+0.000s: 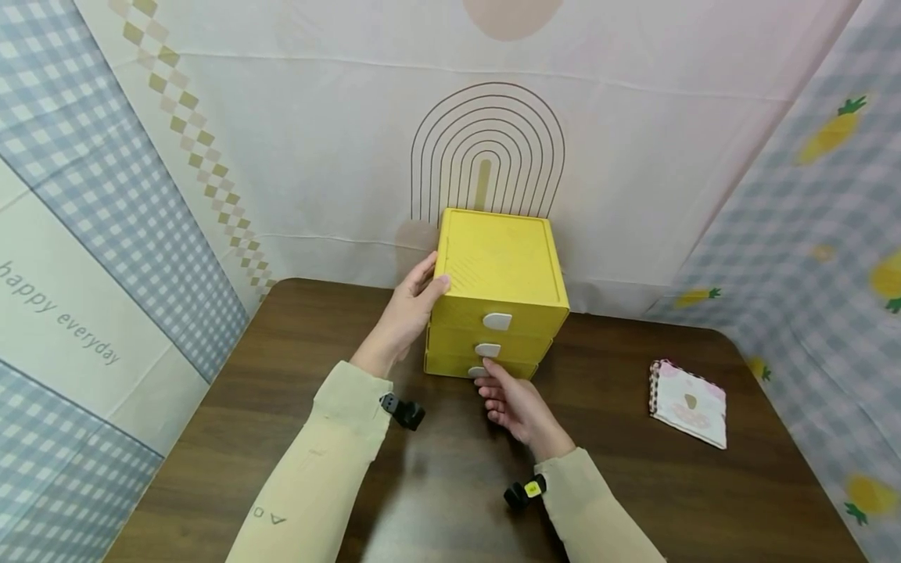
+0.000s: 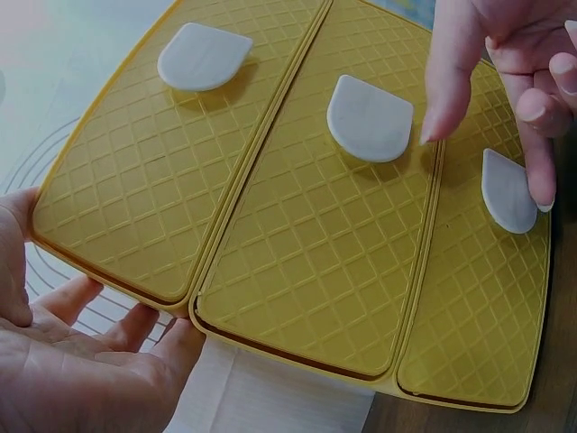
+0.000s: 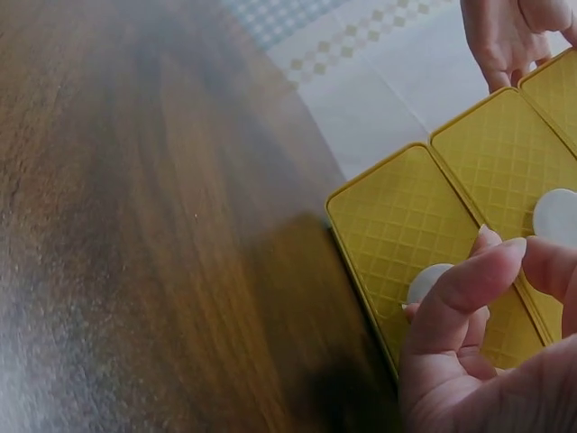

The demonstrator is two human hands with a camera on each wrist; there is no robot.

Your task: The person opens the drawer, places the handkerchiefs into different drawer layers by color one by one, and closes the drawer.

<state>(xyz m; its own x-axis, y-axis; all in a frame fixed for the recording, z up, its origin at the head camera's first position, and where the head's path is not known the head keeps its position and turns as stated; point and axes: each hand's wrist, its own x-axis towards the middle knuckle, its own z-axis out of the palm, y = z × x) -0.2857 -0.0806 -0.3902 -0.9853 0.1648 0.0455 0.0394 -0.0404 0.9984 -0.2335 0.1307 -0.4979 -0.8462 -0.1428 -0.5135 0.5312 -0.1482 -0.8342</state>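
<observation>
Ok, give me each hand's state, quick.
Left hand: holding the yellow drawer box by its left side.
Right hand: open, holding nothing, a fingertip at the lowest white handle.

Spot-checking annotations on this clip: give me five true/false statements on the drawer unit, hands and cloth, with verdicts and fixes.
1. The yellow drawer unit has three white handles on its front. True.
2. The left hand touches the unit's left side. True.
3. In the head view, the folded cloth lies to the right of the unit. True.
4. The right hand is on the top handle. False: its fingers are at the bottom handle.
5. The middle drawer stands wide open. False: all three drawers look shut.
</observation>
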